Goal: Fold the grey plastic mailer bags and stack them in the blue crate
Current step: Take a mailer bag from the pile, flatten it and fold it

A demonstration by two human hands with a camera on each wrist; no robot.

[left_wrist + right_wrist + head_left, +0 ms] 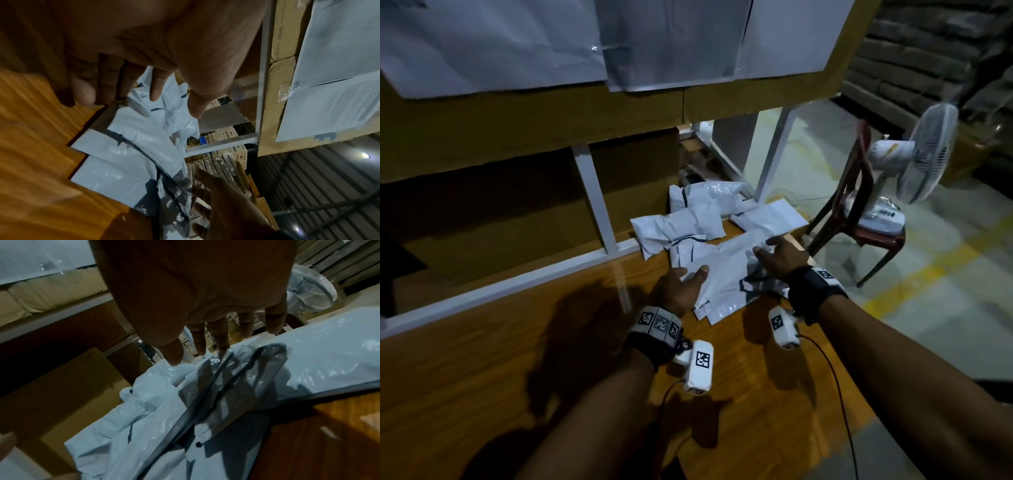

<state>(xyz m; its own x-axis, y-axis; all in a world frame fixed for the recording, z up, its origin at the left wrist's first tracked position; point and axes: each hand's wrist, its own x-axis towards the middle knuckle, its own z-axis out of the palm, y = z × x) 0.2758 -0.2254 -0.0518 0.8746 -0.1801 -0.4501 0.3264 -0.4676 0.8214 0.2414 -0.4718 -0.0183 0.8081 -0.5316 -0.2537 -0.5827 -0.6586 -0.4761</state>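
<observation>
Both grips apart, my left hand (681, 286) and right hand (780, 255) flatten the top mailer bag (726, 274) on the bench (517, 342); folding comes next.

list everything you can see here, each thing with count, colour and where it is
mailer bags: a loose pile, exact count unclear, light grey with dark inner lining, at the table's far right end
table: one, brown wood grain, under the pile and both arms
cardboard boxes: several, brown, behind the white frame past the table
paper sheets: several, white, taped to the cardboard above
fan: one, white, on the chair
chair: one, dark red, right of the table
blue crate: not in view
left hand: open, resting on the nearest bag
right hand: open, fingers spread over the pile
</observation>
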